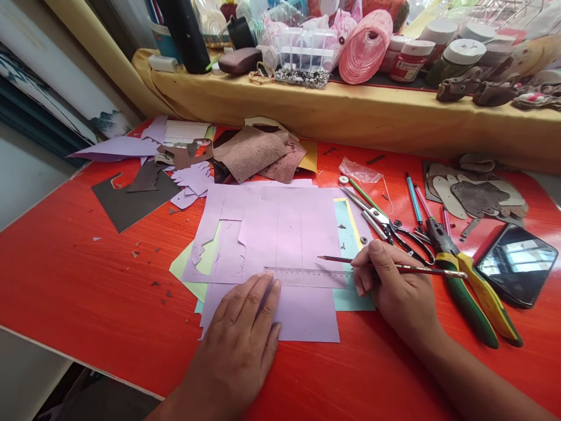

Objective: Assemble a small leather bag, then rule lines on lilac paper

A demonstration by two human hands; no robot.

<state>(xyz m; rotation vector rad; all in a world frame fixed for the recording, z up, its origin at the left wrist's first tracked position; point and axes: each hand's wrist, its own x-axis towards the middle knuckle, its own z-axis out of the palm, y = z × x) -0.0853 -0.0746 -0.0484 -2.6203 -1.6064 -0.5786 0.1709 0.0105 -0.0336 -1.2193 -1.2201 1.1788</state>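
A pencil [407,268] lies in the grip of my right hand [401,286], its tip pointing left over a purple paper sheet [258,202]. Below that tip, a clear ruler [307,273] runs along the sheet's lower edge, its right end close to my right fingers. My left hand [241,333] rests flat, fingers stretched out, with the fingertips at the ruler's left end. Thin pencil lines cross the sheet, and a piece is cut out of its left side. Another purple sheet [302,321] lies underneath, with green and blue paper [350,298] showing at the sides.
Scissors [385,222], pliers [468,280], pens [414,199] and a phone [517,263] lie to the right. Leather pieces [254,152] and paper scraps sit at the back left of the red table [109,292]. Jars [409,60] and ornaments stand on the ledge behind.
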